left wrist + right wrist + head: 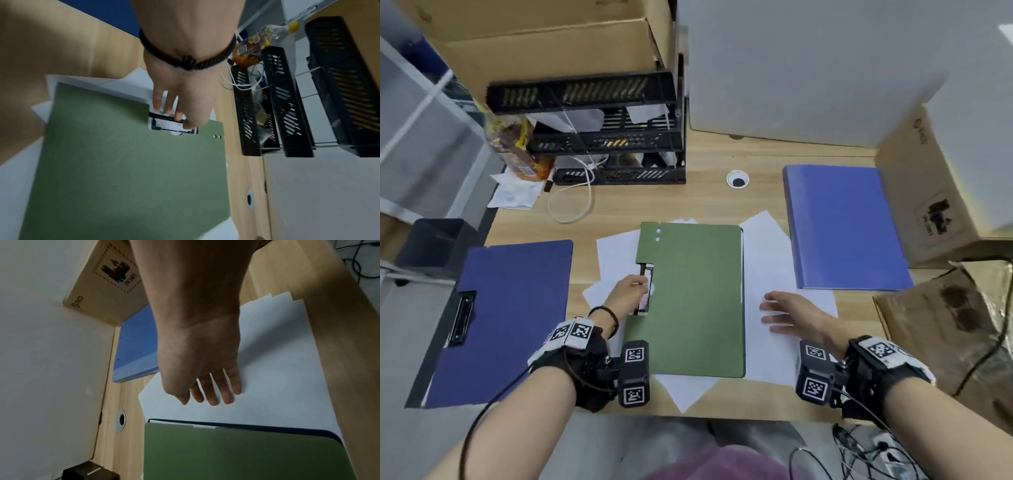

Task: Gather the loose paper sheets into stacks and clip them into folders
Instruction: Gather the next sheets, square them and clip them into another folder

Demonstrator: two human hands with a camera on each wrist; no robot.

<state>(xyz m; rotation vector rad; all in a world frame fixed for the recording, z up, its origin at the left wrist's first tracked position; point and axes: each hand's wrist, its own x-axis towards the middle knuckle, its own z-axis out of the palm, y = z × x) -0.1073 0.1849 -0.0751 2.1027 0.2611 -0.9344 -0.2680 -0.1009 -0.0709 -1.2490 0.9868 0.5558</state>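
Observation:
A green folder (691, 308) (133, 170) (236, 454) lies shut in the middle of the wooden desk, on top of loose white sheets (767, 260) (127, 87) (287, 369) that stick out on every side. On the folder's left edge is a black clip (646, 274) (160, 115). My left hand (631, 289) (180, 116) grips that clip with curled fingers. My right hand (779, 313) (211, 395) lies flat, fingers spread, on the sheets just right of the folder.
A dark blue clip folder (510, 308) lies at the left desk edge and a light blue folder (842, 226) at the right. A black tray rack (613, 137) and white cable (571, 205) stand behind. Cardboard boxes (928, 192) crowd the right side.

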